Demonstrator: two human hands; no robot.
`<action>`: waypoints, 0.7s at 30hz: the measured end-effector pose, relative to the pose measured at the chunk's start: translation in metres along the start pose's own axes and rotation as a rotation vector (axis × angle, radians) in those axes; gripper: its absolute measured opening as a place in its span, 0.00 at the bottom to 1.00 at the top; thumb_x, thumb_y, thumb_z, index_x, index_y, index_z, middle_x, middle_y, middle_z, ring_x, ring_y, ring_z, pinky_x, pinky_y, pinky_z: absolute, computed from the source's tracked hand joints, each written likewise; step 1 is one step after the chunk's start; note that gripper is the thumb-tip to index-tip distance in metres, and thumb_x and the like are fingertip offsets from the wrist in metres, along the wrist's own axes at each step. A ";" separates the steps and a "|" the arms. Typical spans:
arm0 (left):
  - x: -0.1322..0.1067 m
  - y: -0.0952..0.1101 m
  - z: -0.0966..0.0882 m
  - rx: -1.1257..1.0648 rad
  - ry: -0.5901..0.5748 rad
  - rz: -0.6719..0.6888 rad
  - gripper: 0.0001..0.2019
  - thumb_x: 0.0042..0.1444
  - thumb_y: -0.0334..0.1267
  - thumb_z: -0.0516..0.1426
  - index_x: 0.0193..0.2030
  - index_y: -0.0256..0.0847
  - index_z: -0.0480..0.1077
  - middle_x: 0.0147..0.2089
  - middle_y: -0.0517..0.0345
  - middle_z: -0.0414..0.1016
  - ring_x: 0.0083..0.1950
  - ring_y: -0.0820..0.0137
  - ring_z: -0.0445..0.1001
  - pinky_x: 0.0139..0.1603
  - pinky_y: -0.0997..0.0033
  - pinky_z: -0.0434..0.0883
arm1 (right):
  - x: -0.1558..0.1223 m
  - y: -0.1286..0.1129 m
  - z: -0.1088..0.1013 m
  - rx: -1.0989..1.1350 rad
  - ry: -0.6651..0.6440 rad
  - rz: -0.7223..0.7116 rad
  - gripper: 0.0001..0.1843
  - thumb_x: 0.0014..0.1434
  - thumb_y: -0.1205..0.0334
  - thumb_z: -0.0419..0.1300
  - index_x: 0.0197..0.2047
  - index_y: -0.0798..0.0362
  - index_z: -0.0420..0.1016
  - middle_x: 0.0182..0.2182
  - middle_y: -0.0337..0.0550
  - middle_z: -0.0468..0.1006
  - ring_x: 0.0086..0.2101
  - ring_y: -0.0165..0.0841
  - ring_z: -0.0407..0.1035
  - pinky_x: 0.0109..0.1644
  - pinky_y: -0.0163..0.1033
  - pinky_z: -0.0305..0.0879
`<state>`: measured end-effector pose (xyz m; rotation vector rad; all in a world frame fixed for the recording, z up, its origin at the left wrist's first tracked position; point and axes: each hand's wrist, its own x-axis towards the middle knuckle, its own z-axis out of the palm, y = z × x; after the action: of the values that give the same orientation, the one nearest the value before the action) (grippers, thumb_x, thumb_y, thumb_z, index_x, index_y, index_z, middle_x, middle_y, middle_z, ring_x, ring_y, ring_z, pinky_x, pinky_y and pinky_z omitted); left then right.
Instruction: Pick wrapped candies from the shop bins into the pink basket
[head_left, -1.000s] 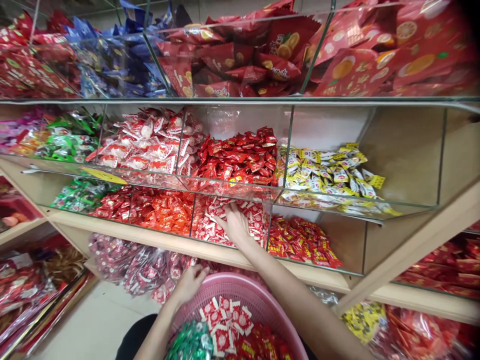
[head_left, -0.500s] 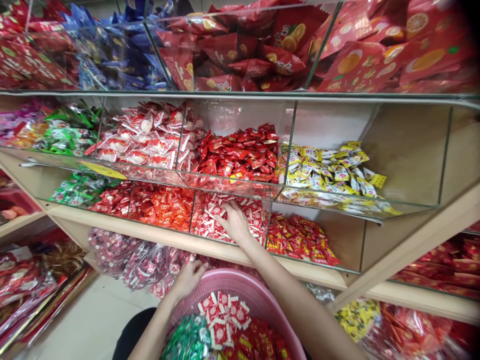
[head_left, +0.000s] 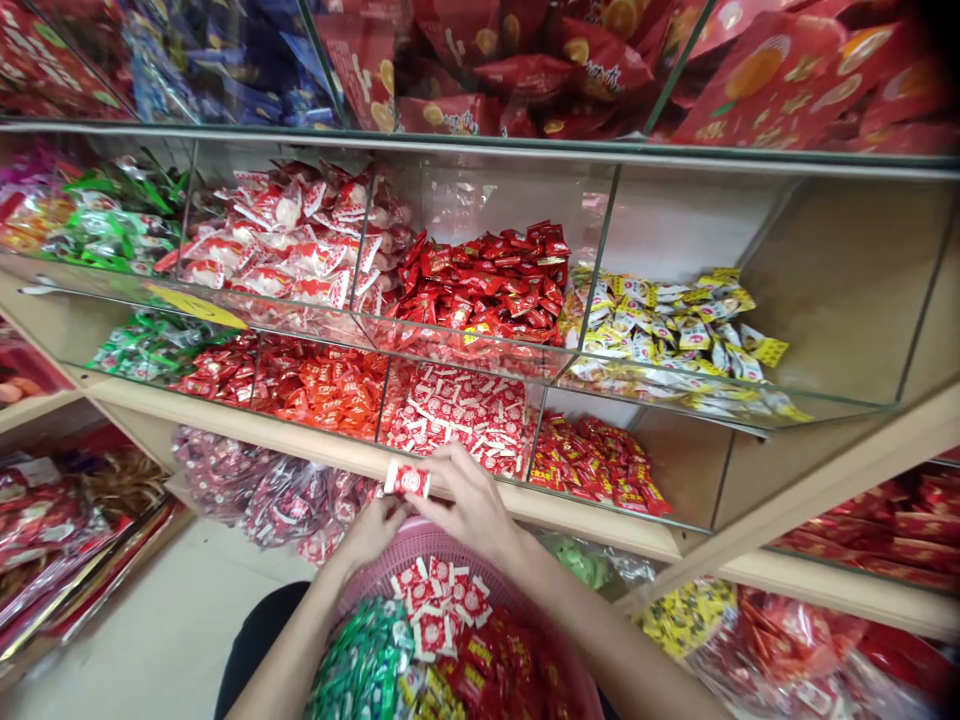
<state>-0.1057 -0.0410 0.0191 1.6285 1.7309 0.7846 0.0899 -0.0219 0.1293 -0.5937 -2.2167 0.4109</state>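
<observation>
A red-and-white wrapped candy [head_left: 407, 479] is pinched in the fingers of my right hand [head_left: 469, 500], above the back rim of a pink plastic basket [head_left: 391, 552]. Just left of it, my left hand [head_left: 375, 528] is closed with its fingers curled. What those fingers hold, if anything, is hidden. Inside the basket lie more red-and-white candies [head_left: 437, 600], green-wrapped candies [head_left: 360, 660], red-wrapped candies [head_left: 517, 670] and a few yellow ones [head_left: 431, 695]. Behind my right hand is a bin of the same red-and-white candies [head_left: 461, 415].
Clear dividers split the shelves into candy bins. Orange-red candies [head_left: 337, 390] lie left of the red-and-white bin, red candies [head_left: 596, 465] right of it. A wooden shelf edge [head_left: 300, 445] runs behind the basket. Bagged candies [head_left: 281, 500] lie below, and a slanted wooden post [head_left: 810, 490] stands at right.
My right hand has come out of the red-and-white candy bin and down beside my left hand, with a candy in its fingers. My left hand stays near the basket rim. The view has shifted slightly.
</observation>
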 end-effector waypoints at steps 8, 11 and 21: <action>0.000 -0.003 0.002 0.034 0.005 -0.010 0.22 0.53 0.55 0.48 0.24 0.38 0.66 0.23 0.60 0.69 0.27 0.69 0.65 0.30 0.72 0.58 | -0.075 0.027 0.019 -0.176 -0.563 0.163 0.13 0.57 0.55 0.57 0.45 0.50 0.67 0.42 0.43 0.68 0.41 0.35 0.66 0.42 0.37 0.63; 0.001 -0.004 0.002 0.045 0.008 -0.015 0.22 0.53 0.57 0.48 0.24 0.38 0.65 0.21 0.62 0.66 0.25 0.71 0.63 0.28 0.73 0.57 | -0.091 0.037 0.025 -0.203 -0.684 0.169 0.16 0.54 0.55 0.60 0.44 0.52 0.68 0.43 0.44 0.69 0.40 0.36 0.67 0.40 0.37 0.63; -0.001 0.002 0.000 0.047 0.004 -0.011 0.21 0.54 0.55 0.47 0.24 0.39 0.66 0.22 0.62 0.67 0.26 0.69 0.65 0.28 0.73 0.56 | -0.102 0.038 0.036 -0.122 -0.781 0.128 0.17 0.51 0.55 0.63 0.42 0.53 0.68 0.43 0.44 0.69 0.40 0.36 0.66 0.40 0.36 0.61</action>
<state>-0.1048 -0.0421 0.0205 1.6479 1.7725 0.7473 0.1318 -0.0479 0.0261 -0.7248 -2.9704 0.6599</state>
